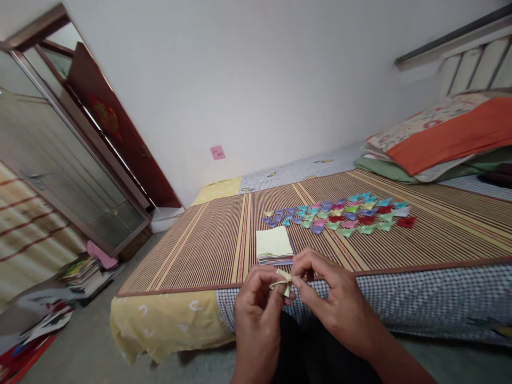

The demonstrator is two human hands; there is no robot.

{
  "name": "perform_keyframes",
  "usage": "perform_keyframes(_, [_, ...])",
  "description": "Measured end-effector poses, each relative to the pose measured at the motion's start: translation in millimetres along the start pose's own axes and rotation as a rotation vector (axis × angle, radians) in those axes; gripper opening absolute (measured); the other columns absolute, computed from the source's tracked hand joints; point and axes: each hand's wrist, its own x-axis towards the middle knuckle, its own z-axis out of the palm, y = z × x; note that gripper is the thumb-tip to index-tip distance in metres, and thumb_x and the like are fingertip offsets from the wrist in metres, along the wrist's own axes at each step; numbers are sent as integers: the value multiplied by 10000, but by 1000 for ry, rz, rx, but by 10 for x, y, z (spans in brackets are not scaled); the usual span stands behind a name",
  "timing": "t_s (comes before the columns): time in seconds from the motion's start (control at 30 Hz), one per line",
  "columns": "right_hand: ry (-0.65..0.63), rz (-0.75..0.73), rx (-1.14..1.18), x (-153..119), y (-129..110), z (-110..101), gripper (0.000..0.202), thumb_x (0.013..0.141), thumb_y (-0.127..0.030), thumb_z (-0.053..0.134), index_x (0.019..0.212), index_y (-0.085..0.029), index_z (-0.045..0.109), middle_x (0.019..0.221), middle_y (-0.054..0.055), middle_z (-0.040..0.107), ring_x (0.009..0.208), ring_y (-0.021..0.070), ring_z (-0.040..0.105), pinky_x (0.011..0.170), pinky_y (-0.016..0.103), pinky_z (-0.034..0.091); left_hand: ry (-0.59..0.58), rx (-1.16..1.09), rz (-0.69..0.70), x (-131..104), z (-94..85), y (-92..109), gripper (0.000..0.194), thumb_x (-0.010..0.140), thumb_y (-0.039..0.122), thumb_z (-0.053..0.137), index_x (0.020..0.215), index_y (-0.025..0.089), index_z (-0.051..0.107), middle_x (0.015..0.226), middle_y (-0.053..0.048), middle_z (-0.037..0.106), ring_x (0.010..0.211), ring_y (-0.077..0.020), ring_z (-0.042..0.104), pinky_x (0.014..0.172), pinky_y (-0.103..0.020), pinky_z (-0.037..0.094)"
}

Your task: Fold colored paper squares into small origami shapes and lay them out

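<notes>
Between my hands is a small pale yellow origami piece (285, 281), part folded, with pointed flaps sticking out. My left hand (259, 309) pinches it from the left between thumb and fingers. From the right, my right hand (332, 288) has its thumb and forefinger closed on the piece's right tip. Just beyond my hands, a stack of square paper sheets (274, 243) lies on the striped mat, a pale yellow sheet on top. Further right, several rows of small folded paper figures (336, 218) in blue, purple, green, pink, red and yellow rest on the mat.
The striped mat (200, 240) covers a bed with a checked and yellow sheet (168, 320). Pillows (448, 138) lie at the right. A pink note (217, 152) is on the white wall. At the left are a door (116, 122) and stacked books (82, 273).
</notes>
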Motion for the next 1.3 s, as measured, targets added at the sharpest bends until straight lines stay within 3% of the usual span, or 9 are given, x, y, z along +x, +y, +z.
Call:
perform_keyframes(0.33, [-45, 167, -103, -20, -51, 15, 125, 885, -132, 478, 817, -220, 536, 752, -15, 561, 662, 153, 533, 611, 282, 428, 31, 190, 129, -35, -30, -118, 103, 981, 204, 605, 924, 209, 691, 938, -27, 649, 775, -158, 624, 700, -267, 504])
perform_keyframes(0.5, [-80, 236, -71, 0, -50, 14, 120, 872, -152, 482, 801, -219, 552, 694, -23, 557, 616, 149, 515, 565, 275, 397, 53, 303, 245, -49, -40, -156, 134, 985, 177, 589, 922, 226, 698, 949, -39, 670, 889, -196, 643, 776, -295, 498])
perform_keyframes(0.77, [-31, 280, 34, 76, -28, 2, 134, 870, -219, 502, 758, -213, 575, 655, -12, 574, 587, 156, 519, 528, 267, 400, 23, 349, 253, -87, -28, -143, 87, 957, 184, 635, 946, 236, 705, 1088, -74, 694, 1036, -240, 657, 878, -349, 506])
perform_keyframes(0.87, [-128, 277, -36, 102, -1, -57, 131, 871, -182, 507, 783, -209, 601, 668, -12, 599, 604, 155, 534, 536, 263, 380, 20, 302, 174, -90, -52, -116, 38, 952, 268, 665, 960, 233, 678, 1158, -73, 683, 999, -219, 652, 836, -317, 499])
perform_keyframes(0.97, [-301, 255, -89, 165, 13, -142, 139, 875, -140, 528, 802, -209, 623, 673, -22, 604, 608, 147, 531, 533, 247, 358, -23, 170, -63, -10, -126, -73, 223, 944, 347, 682, 1131, 230, 644, 981, -42, 684, 791, -165, 609, 720, -272, 471])
perform_keyframes(1.03, [-402, 216, -106, 231, 4, -191, 143, 859, -113, 554, 812, -208, 650, 673, -30, 600, 596, 139, 520, 533, 241, 354, -200, 102, -212, 90, -178, -41, 311, 911, 379, 725, 1160, 205, 657, 787, 0, 620, 710, -148, 556, 660, -246, 439])
perform_keyframes(1.1, [-500, 157, -96, 306, -23, -222, 176, 831, -71, 571, 811, -205, 684, 703, -22, 640, 614, 139, 551, 562, 240, 384, -391, -5, -276, 191, -208, -14, 296, 874, 380, 764, 1074, 176, 684, 818, -6, 609, 699, -129, 529, 652, -234, 438])
perform_keyframes(1.13, [-547, 127, -81, 343, -42, -229, 205, 821, -43, 569, 809, -203, 698, 733, -14, 672, 642, 143, 583, 589, 241, 408, -419, -59, -291, 229, -212, -3, 286, 863, 387, 773, 1028, 169, 688, 836, -10, 602, 710, -126, 528, 650, -227, 441])
perform_keyframes(1.3, [-637, 5, 0, 467, -129, -193, 374, 784, 54, 544, 886, -236, 756, 824, -7, 752, 727, 156, 659, 657, 236, 476, -391, -184, -349, 247, -169, -8, 291, 766, 350, 856, 876, 166, 659, 773, 12, 578, 628, -100, 504, 574, -197, 456])
